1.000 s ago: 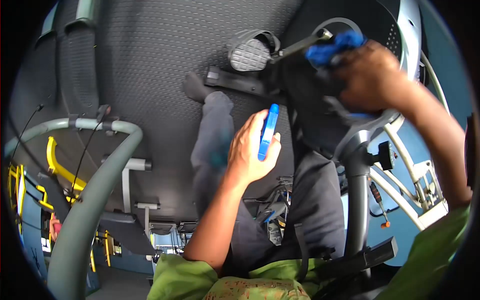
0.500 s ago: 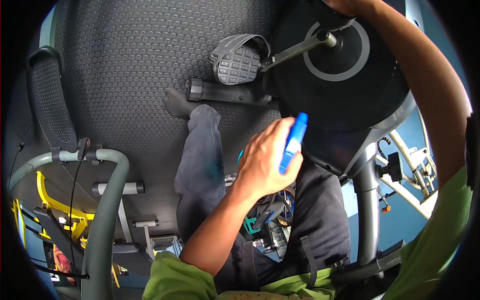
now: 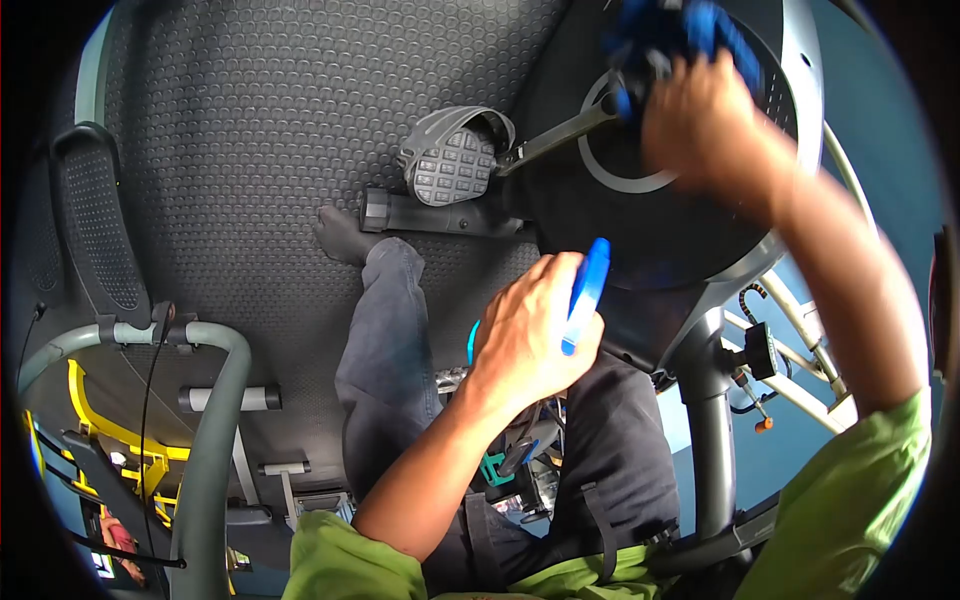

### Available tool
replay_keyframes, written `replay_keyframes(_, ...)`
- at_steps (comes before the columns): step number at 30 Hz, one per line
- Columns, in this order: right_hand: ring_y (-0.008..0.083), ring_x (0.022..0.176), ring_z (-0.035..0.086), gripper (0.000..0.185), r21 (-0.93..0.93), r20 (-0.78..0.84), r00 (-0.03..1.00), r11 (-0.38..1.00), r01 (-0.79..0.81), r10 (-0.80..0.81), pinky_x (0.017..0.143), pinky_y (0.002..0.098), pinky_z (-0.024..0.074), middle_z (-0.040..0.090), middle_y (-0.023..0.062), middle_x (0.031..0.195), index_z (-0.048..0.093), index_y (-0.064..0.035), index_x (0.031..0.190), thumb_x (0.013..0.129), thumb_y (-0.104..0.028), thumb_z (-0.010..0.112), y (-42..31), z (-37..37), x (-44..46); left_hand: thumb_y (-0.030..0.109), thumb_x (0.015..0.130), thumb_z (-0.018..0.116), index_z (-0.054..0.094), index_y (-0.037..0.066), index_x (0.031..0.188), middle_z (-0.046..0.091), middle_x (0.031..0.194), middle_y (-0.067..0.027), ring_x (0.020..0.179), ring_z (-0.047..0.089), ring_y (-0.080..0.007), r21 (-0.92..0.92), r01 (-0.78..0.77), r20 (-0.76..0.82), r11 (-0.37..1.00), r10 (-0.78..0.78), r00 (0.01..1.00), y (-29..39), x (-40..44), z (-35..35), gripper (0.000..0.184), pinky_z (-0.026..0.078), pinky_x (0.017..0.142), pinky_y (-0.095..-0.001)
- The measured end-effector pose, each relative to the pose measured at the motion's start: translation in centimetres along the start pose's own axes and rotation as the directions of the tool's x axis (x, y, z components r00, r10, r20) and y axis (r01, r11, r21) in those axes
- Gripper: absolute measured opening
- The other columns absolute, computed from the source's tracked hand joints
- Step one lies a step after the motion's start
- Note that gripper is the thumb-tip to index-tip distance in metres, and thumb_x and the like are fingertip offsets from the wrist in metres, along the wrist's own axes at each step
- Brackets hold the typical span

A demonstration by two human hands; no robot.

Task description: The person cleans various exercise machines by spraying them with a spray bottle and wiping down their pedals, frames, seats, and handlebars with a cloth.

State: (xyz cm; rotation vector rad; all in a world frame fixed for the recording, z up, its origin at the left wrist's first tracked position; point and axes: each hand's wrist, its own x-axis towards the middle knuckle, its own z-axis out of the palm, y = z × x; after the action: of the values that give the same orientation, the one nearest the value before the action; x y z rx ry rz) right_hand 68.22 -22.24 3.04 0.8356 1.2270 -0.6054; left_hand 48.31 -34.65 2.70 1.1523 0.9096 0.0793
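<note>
My left hand [image 3: 530, 335] is closed around a blue spray bottle [image 3: 589, 290]; its long blue head shows above my fist, and the rest is mostly hidden. My right hand [image 3: 705, 125], smeared by motion, grips a bunched blue and dark cloth [image 3: 690, 40]. The cloth is over the round black housing [image 3: 640, 235] of an exercise bike, by the hub of the crank arm [image 3: 560, 138]. At the end of that arm is a grey strapped pedal [image 3: 455, 165], to the left of my right hand.
A black floor stabiliser [image 3: 440, 213] lies below the pedal, with my foot [image 3: 345, 238] beside it on the textured mat [image 3: 250, 130]. A grey tubular frame [image 3: 215, 400] with black footplates [image 3: 100, 220] stands left. White tubing [image 3: 800, 300] and a seat post [image 3: 710, 420] are right.
My right hand has come down from the top edge, bringing the blue cloth into view over the housing. My left hand keeps the spray bottle nearly in place. The view has shifted slightly.
</note>
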Motion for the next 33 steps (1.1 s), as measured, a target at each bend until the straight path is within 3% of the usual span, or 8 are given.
replay_keyframes(4,0.0392,0.123,0.054,0.051,-0.204,-0.129,0.99,0.975,-0.084,0.058,0.101,0.0587,0.0356,0.054,0.0238,0.137,0.053,0.0035,0.135,0.095,-0.027,0.044,-7.5,2.8,-2.5,0.011,0.077,0.063,0.055,0.001,0.114,0.063,0.095,-0.0184,0.085,0.065,-0.0386,0.118,-0.003,-0.043,0.993,0.008,0.999,-1.4,0.2,-0.8,0.04,0.053,0.078,-0.0461)
replay_keyframes(6,0.0367,0.117,0.059,0.04,-0.235,0.178,0.961,0.939,0.249,-0.21,0.096,0.0584,0.041,0.063,0.0135,0.128,0.066,-0.0062,0.124,0.093,-0.026,0.051,-7.4,-0.6,-2.0,0.011,0.077,0.063,0.054,0.001,0.115,0.063,0.095,-0.0183,0.083,0.065,-0.0378,0.145,-0.028,-0.088,0.989,0.041,0.995,-1.6,0.3,-1.1,0.041,0.052,0.078,-0.0458)
replay_keyframes(10,0.0324,0.103,0.067,0.035,0.041,0.057,0.982,0.983,0.179,-0.181,0.082,0.0587,0.0503,0.073,0.008,0.109,0.075,-0.0106,0.106,0.084,-0.035,0.064,-4.0,-2.9,-2.1,0.01,0.077,0.063,0.054,0.0,0.116,0.063,0.093,-0.0185,0.083,0.065,-0.0377,0.113,-0.019,-0.124,0.993,0.033,0.992,-1.8,0.3,-2.1,0.042,0.052,0.077,-0.0457)
replay_keyframes(12,0.0234,0.091,0.071,0.018,0.078,-0.334,0.939,0.995,-0.057,0.08,0.074,0.0345,0.0547,0.074,0.0079,0.097,0.076,-0.0109,0.086,0.081,-0.021,0.061,-0.4,-3.5,-1.3,0.01,0.077,0.063,0.054,0.0,0.116,0.063,0.093,-0.0193,0.083,0.065,-0.039,0.081,0.014,-0.11,0.997,-0.005,0.994,-1.9,0.0,-2.4,0.041,0.052,0.077,-0.0459)
replay_keyframes(16,0.0249,0.102,0.068,0.024,-0.393,-0.204,0.788,0.786,0.477,-0.581,0.081,0.0347,0.0535,0.07,0.0139,0.113,0.075,-0.0083,0.089,0.078,-0.027,0.064,4.9,0.1,16.2,0.01,0.078,0.063,0.054,-0.001,0.115,0.063,0.094,-0.0213,0.085,0.064,-0.0416,0.061,-0.003,-0.132,0.998,0.011,0.991,-2.2,0.0,-2.3,0.04,0.052,0.077,-0.0464)
replay_keyframes(22,0.0279,0.103,0.063,0.035,0.625,-0.025,0.801,0.616,0.479,-0.598,0.087,0.0416,0.049,0.07,0.0116,0.111,0.073,-0.0082,0.105,0.079,-0.025,0.056,-5.9,-0.5,19.4,0.01,0.078,0.063,0.054,-0.001,0.115,0.063,0.096,-0.0216,0.084,0.064,-0.0413,0.068,0.067,-0.12,0.995,-0.058,0.991,-3.5,-1.4,-3.1,0.04,0.052,0.077,-0.0462)
replay_keyframes(29,0.0301,0.125,0.053,0.048,0.12,-0.219,0.975,0.991,0.054,-0.027,0.098,0.0511,0.0393,0.061,0.012,0.129,0.064,-0.0106,0.126,0.091,-0.04,0.049,-4.4,0.0,22.0,0.01,0.078,0.062,0.054,0.0,0.116,0.063,0.095,-0.021,0.084,0.063,-0.042,0.055,0.07,-0.12,0.996,-0.063,0.991,-3.2,-1.3,-3.6,0.04,0.051,0.075,-0.0462)
replay_keyframes(33,0.0289,0.113,0.063,0.043,-0.225,0.245,0.697,0.659,0.717,-0.674,0.094,0.0569,0.0447,0.065,0.014,0.125,0.069,-0.0055,0.115,0.093,-0.035,0.047,-9.9,4.0,32.6,0.011,0.078,0.062,0.054,0.0,0.115,0.063,0.096,-0.0207,0.085,0.063,-0.0419,0.013,0.094,-0.116,0.996,-0.092,0.989,-3.6,-1.6,-3.7,0.039,0.051,0.076,-0.0463)
